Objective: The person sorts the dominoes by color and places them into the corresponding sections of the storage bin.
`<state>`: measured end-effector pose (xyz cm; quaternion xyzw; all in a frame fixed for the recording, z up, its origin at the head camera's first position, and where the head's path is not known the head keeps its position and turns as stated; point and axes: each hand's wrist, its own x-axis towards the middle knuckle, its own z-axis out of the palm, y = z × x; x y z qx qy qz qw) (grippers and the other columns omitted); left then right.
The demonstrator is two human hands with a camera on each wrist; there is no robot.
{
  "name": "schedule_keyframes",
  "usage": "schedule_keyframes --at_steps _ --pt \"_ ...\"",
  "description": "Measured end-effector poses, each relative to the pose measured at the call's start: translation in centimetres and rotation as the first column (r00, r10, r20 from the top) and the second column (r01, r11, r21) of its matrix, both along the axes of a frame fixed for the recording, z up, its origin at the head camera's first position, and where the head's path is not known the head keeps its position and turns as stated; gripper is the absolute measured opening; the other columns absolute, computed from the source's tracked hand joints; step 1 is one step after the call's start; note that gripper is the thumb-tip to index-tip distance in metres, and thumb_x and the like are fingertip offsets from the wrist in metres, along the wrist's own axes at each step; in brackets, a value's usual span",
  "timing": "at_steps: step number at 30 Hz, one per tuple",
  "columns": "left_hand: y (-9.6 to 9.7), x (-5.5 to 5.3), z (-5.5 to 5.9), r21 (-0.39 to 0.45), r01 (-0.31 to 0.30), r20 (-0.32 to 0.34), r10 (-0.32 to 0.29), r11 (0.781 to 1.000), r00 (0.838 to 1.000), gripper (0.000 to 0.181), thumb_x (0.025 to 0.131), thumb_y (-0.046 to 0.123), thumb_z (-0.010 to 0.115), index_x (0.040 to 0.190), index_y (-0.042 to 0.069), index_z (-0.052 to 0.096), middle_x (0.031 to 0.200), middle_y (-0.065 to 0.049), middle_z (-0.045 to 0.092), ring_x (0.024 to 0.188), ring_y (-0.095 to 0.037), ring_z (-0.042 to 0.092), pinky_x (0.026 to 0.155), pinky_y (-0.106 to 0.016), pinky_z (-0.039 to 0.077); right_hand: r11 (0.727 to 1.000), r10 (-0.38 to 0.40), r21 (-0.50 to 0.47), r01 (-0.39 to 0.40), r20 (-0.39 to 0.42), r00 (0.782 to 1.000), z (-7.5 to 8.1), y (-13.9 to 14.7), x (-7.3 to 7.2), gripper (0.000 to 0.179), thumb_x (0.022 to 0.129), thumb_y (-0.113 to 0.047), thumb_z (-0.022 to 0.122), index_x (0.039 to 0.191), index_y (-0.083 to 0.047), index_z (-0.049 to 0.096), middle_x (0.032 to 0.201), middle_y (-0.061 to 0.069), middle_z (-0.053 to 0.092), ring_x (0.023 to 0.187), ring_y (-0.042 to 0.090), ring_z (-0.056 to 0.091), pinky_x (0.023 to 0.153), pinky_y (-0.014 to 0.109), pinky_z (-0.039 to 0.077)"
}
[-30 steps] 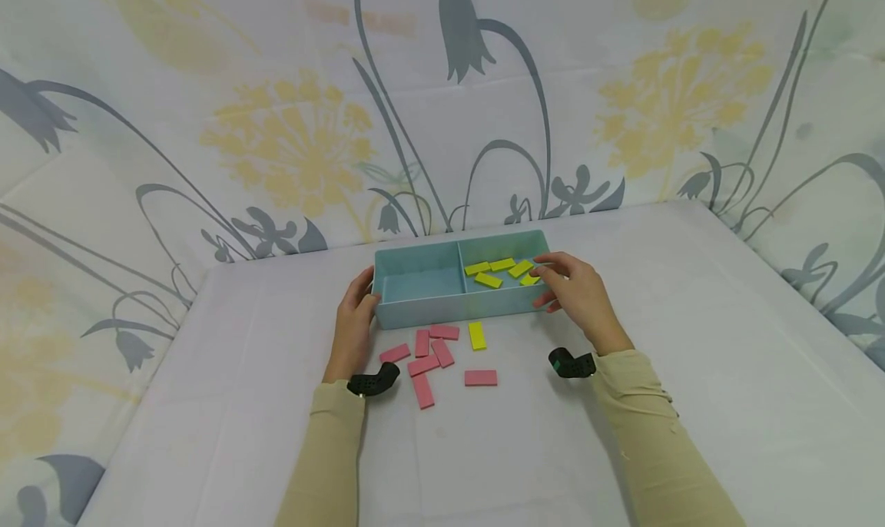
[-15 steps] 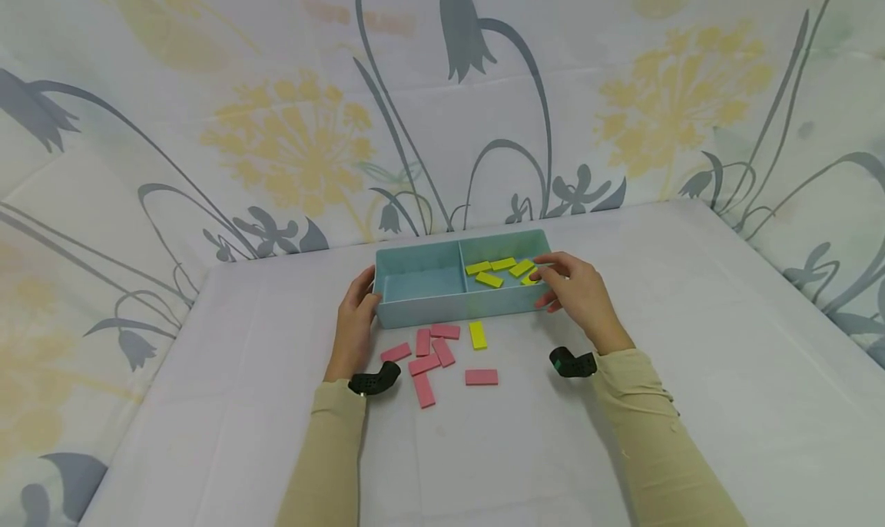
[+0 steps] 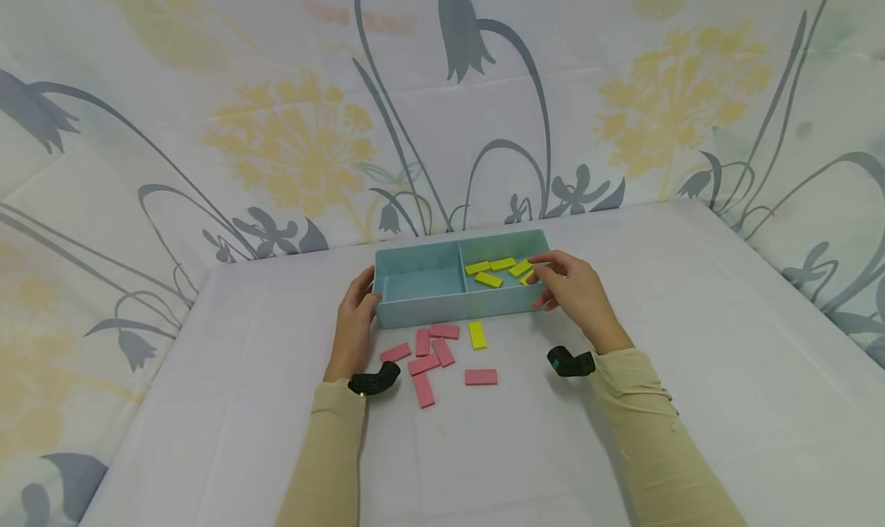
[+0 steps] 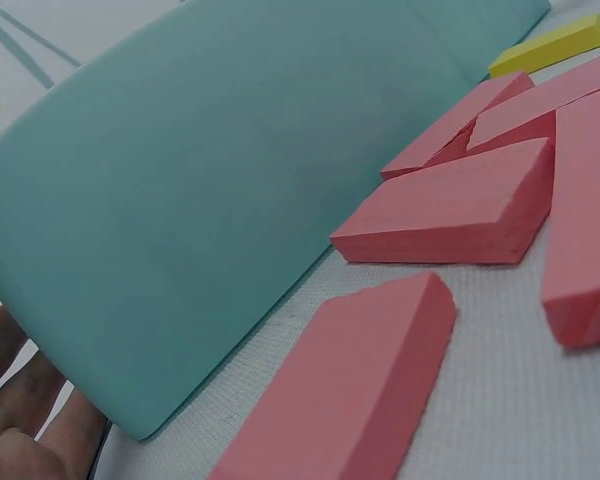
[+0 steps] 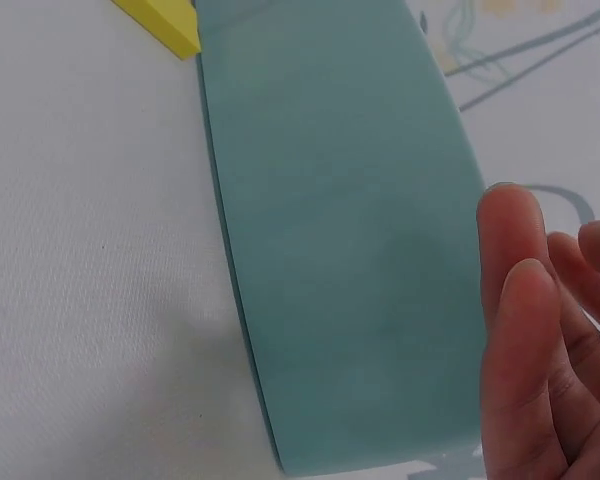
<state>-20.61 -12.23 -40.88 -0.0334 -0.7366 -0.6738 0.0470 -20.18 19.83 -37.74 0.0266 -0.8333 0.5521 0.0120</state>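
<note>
A pale blue two-compartment box [image 3: 442,307] stands across the table. My left hand [image 3: 354,323] rests against its left end, thumb by the front corner; in the left wrist view the fingers [image 4: 25,430] lie just beyond that corner. At the right end, my right hand [image 3: 570,293] has its fingertips over and beside the rim, near several yellow blocks [image 3: 488,280] in the right compartment. No block shows between the right fingers [image 5: 520,320], which look loosely bent in the right wrist view. The left compartment [image 3: 422,273] holds nothing visible.
Several pink blocks [image 3: 424,365] lie loosely grouped in front of the box, and a separate pink block [image 3: 481,377] lies nearer me. One yellow block [image 3: 478,335] lies by the front wall. A flower-patterned cloth [image 3: 442,127] rises behind the white-covered table.
The fingertips of my right hand shift slightly left over the rim. The left hand, the box and the blocks on the table stay in place.
</note>
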Motion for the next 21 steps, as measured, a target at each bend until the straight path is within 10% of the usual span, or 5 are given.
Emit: schedule_keyframes --at_steps 21 --pt "-0.6 -1.6 -2.3 0.018 -0.03 -0.03 0.031 0.999 0.999 0.044 0.091 0.014 0.042 0.135 0.023 0.039 0.139 0.003 0.035 0.127 -0.016 0.031 0.101 -0.042 0.027 0.979 0.204 -0.019 -0.204 0.015 0.979 -0.2 -0.6 0.0 0.038 0.089 -0.036 0.051 0.107 -0.003 0.058 0.088 0.014 0.064 0.071 0.026 0.062 0.063 0.037 0.05"
